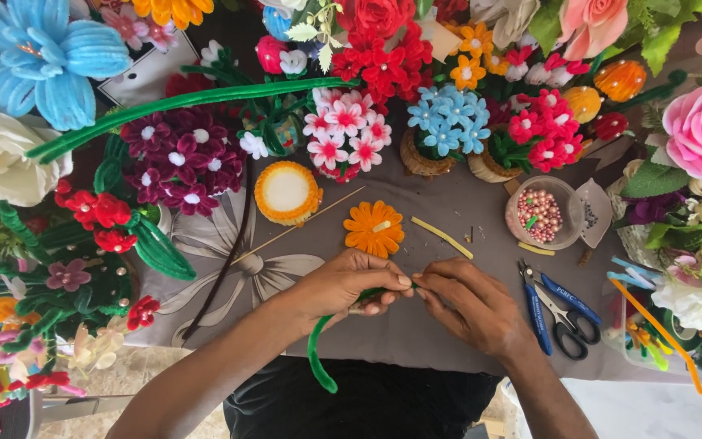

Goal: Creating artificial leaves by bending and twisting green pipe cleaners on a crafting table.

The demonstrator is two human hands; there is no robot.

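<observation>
The left hand [351, 284] and the right hand [469, 305] meet in the middle, low over the grey cloth [448, 341]. Both forearms come up from the bottom edge and lean in toward each other. The left hand is curled shut around a green fuzzy stem [318, 358]. The stem runs through the fist, hangs down below the grip and bends in a hook near the person's black shirt [351, 406]. The right hand lies palm down, and its thumb and first finger pinch the tip of the stem, right where the two hands touch.

Just above the grip lies an orange flower [374, 228], close but not touching. Up and to the left of it sits a round orange and white disc [286, 192], with a thin wooden stick [302, 223] slanting beside it. A short yellow strip [442, 237] lies above the right hand. To the right of the right hand, quite near, lie blue pliers [536, 313] and blue scissors [570, 317]. Above those stands a bowl of beads [539, 215].

The cloth right under and around the hands is bare. Further up, left and right, it is crowded with many flowers.
</observation>
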